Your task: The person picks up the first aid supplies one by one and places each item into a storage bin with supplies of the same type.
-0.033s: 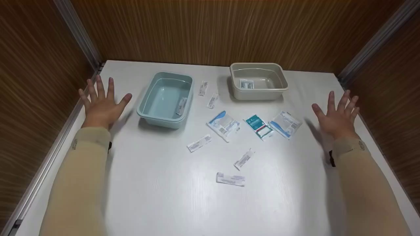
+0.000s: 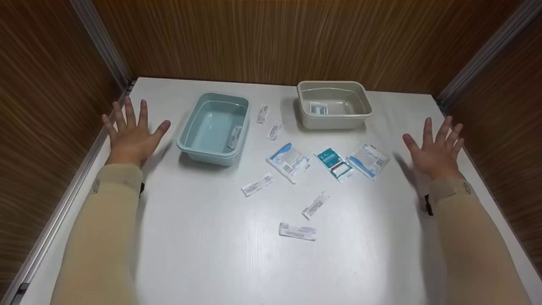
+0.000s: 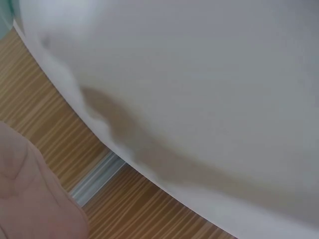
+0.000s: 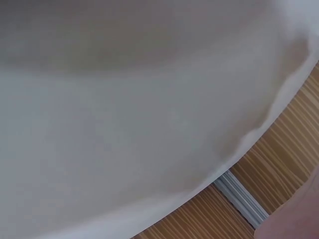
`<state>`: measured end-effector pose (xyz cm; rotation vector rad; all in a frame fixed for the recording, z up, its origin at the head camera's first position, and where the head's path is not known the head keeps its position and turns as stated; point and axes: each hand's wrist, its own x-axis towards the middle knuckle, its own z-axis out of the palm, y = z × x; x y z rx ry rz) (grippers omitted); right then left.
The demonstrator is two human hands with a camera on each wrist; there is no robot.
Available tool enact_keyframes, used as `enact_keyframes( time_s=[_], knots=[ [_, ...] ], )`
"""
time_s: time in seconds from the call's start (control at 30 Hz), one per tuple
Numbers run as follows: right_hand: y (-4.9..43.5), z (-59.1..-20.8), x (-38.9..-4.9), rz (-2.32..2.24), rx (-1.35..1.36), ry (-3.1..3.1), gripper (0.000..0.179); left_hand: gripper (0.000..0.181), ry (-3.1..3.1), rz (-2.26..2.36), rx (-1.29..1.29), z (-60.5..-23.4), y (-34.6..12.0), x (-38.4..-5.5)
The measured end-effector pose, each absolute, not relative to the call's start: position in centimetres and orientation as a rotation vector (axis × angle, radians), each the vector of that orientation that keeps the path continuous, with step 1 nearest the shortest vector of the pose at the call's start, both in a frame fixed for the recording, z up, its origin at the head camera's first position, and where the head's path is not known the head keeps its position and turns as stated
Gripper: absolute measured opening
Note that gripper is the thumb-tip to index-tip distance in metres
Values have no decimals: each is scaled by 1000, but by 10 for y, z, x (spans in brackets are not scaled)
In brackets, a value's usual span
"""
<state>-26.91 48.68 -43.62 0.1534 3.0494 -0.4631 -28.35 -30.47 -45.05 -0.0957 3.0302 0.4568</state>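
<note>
My left hand point(image 2: 132, 139), its fingers spread, is held over the table's left side, nearest to a light blue tub point(image 2: 199, 153). A small white packet point(image 2: 234, 137) lies inside that tub. Over the right side my right hand point(image 2: 436, 152) is spread too, holding nothing. Closest to it is a white and blue sachet point(image 2: 368, 161) with printed letters. Beside that sachet lies a green and white packet point(image 2: 333, 164); further left is another white and blue sachet point(image 2: 288, 162). The wrist views show only part of each palm and the table.
A beige tub point(image 2: 334, 123) with a small packet point(image 2: 318, 108) in it stands at the back. Several narrow white packets, such as one at the front point(image 2: 297, 231), lie scattered on the white table point(image 2: 203, 254). Wood-grain panels point(image 2: 271, 38) enclose the back and sides.
</note>
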Motion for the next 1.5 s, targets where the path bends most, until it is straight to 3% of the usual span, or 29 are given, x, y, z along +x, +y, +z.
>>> enact_keyframes(
  time_s=[0.6, 0.83, 1.17, 1.5],
  knots=[
    [485, -428, -276, -571, 166, 3029, 104, 110, 3097, 642, -114, -443, -304, -281],
    [483, -423, -275, -648, 154, 3037, 101, 120, 3075, 794, -104, -435, -294, -279],
    [470, -420, -270, -788, 192, 2909, 98, 124, 2949, 877, 130, -430, -262, -281],
    [438, -427, -269, -811, 222, 2769, 131, 133, 2815, 833, 109, -435, -246, -276]
  ],
)
